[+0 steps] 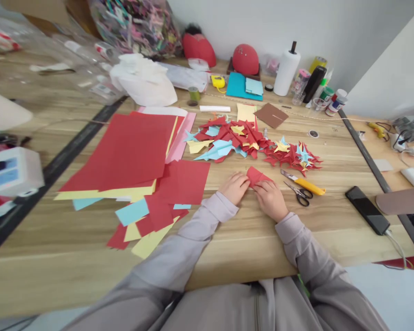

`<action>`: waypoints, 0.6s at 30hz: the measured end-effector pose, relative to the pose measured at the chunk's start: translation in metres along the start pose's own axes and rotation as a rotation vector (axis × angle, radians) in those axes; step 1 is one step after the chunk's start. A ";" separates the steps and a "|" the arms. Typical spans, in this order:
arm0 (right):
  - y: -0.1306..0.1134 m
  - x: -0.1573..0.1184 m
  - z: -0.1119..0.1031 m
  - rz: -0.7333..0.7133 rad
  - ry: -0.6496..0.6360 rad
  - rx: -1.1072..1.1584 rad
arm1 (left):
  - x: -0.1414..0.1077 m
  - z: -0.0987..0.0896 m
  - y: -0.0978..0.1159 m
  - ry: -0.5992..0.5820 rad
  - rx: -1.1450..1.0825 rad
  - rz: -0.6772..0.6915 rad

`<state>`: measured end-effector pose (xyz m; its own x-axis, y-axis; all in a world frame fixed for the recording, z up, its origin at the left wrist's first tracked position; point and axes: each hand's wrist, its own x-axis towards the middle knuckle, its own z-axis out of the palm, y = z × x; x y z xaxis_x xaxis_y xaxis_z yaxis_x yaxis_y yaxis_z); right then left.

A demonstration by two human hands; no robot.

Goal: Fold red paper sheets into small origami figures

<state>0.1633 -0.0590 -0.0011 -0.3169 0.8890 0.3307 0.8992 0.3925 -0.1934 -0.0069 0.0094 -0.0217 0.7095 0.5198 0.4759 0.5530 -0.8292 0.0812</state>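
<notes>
1. Both hands are closed on a folded piece of red paper [258, 177], with no gap showing between fingers and paper.
2. The left hand [233, 187] pinches the paper's left end, while the right hand [269, 198] covers its lower right part.
3. The paper is held low over the middle of a wooden table [262, 248]; whether it touches the wood is hard to tell.
4. Just right of the right hand lie a yellow utility knife [302, 184] and black-handled scissors [299, 193], close together.
5. Straight ahead are two heaps of red, yellow and blue paper stars [227, 140].
6. To the left lie loose sheets of colored paper [117, 151].
7. Farther right lies a black phone [367, 210].
</notes>
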 end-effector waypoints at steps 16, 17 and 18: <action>0.015 0.024 -0.006 -0.220 0.215 -0.145 | 0.024 -0.009 -0.003 0.298 0.115 0.238; 0.016 0.025 -0.005 -0.236 0.216 -0.153 | 0.024 -0.010 -0.003 0.304 0.113 0.249; 0.017 0.025 -0.005 -0.248 0.212 -0.155 | 0.024 -0.010 -0.003 0.301 0.108 0.261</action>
<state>0.1717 -0.0309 0.0086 -0.4762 0.6960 0.5374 0.8430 0.5353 0.0538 0.0043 0.0226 -0.0015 0.6813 0.1986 0.7045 0.4257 -0.8905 -0.1607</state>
